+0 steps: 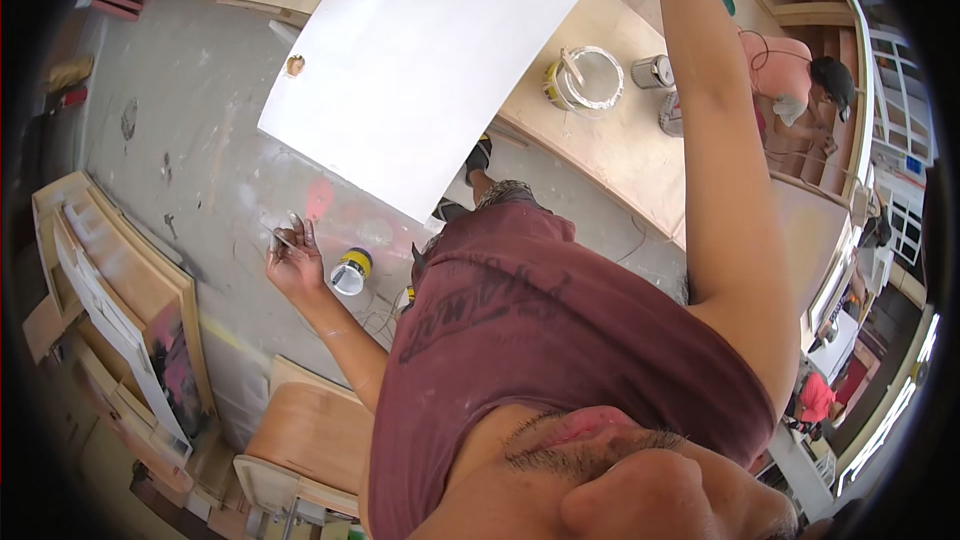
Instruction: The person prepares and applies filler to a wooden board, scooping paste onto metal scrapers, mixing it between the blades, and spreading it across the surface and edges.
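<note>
Left hand [293, 258], left of centre, clamps thin tool [279, 236] in fingers below white sheet [420, 60]; right hand's fingers, above frame, indeterminable.

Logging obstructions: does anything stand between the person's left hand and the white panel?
Nothing visible does: between the left hand and the white panel, only paint-marked floor shows. The yellow-banded can is just right of the hand, outside that gap.

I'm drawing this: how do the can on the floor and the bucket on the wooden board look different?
The bucket looks bigger than the can. The bucket stands on a wooden board; the can, on the grey floor. Both show yellow on their sides.
</note>
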A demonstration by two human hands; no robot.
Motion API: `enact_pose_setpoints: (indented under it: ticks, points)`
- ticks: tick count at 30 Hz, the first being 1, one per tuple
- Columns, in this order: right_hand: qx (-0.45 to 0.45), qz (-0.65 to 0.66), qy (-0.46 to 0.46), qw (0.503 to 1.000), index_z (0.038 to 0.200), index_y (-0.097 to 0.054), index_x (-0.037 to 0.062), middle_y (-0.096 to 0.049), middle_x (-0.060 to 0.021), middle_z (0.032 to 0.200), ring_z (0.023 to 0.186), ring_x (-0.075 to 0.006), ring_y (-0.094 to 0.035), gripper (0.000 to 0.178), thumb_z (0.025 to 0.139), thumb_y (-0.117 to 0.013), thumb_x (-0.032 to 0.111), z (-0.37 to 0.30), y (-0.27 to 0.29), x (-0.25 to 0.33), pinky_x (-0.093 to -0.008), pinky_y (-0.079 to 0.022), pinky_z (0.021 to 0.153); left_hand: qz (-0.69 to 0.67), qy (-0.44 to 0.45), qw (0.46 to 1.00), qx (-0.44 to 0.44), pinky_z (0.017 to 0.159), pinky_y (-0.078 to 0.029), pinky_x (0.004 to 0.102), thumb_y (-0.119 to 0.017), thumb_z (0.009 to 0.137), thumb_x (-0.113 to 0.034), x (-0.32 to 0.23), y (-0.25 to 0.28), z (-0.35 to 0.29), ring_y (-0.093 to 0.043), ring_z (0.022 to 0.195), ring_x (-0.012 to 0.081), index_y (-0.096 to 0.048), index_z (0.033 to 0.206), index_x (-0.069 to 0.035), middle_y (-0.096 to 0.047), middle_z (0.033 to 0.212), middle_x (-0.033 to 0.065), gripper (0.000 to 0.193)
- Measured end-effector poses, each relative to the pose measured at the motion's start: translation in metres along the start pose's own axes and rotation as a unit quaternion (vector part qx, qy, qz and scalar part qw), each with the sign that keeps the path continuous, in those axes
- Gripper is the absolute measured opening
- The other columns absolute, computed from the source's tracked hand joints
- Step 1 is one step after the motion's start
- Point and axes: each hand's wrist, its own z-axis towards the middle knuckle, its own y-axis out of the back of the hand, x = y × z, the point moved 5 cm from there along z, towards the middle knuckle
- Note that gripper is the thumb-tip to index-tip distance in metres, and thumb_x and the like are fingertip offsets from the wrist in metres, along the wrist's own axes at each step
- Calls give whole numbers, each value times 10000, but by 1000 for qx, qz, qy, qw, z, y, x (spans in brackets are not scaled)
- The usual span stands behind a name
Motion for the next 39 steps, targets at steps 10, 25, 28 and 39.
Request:
enact_pose_setpoints:
  ticks: [10,25,28,39]
  points:
    - [132,-106,30,985,915,-704,66,-683,-202,945,923,-348,-659,250,787,-501,134,-51,-30,145,-447,-531,790,-15,27,999,-14,795,-556,431,-443,931,-155,-2,41,-30,-651,962,316,-579,1107,24,-657,1040,180,286]
    - [65,546,-4,835,1262,-598,74,-690,-68,952,823,-90,-566,359,915,-622,161,-306,59,328,-235,-473,762,11,33,995,89,987,-478,382,-481,978,-163,30,-100,-52,-602,1101,250,-504,1237,63,-612,1203,164,345]
    - [52,619,-86,779,1252,-581,8,-660,-36,976,869,-76,-541,326,941,-568,108,-331,73,348,-243,-463,813,44,52,992,110,947,-484,350,-485,989,-197,61,-138,-67,-607,1068,245,-514,1225,51,-619,1180,161,344]
    - [325,562,-108,753,1331,-523,45,-647,-76,1080,949,-123,-554,390,1005,-477,254,-383,64,351,-268,-459,858,105,9,988,113,700,-499,246,-547,963,-175,63,-163,-79,-605,763,114,-563,1062,-43,-636,894,29,166]
